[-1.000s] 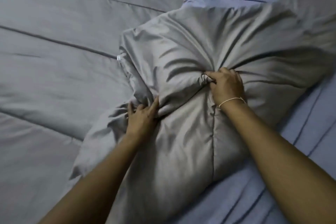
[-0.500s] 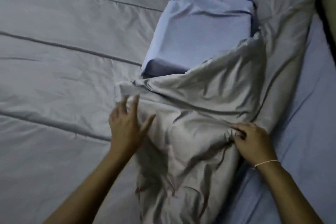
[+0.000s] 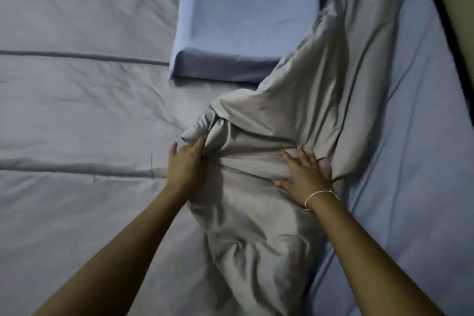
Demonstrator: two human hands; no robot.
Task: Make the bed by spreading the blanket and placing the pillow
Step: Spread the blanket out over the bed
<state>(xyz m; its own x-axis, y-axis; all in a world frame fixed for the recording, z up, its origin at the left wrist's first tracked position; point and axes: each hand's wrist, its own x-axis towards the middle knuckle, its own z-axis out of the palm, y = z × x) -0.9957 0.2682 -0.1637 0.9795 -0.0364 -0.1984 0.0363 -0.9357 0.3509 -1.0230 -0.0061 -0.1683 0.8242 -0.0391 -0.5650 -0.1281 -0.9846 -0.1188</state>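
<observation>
Two hands are laid spread on the bunched blanket [image 3: 295,136] below the pillow [image 3: 246,20]: left hand [image 3: 187,164], right hand [image 3: 305,174]. Soft, light, slippery cloth; edges are best gripped.

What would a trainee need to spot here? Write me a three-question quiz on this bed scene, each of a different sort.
1. True or false: the blue pillow lies entirely under the grey blanket.
2. Multiple choice: the thin bracelet is on A) the left wrist, B) the right wrist, C) neither.
3. Short answer: how does the right hand meet the blanket?

Key
1. False: it is mostly uncovered; the blanket overlaps only its right edge.
2. B.
3. Flat, fingers spread, pressing down on it; the left hand is at the bunched corner.
</observation>
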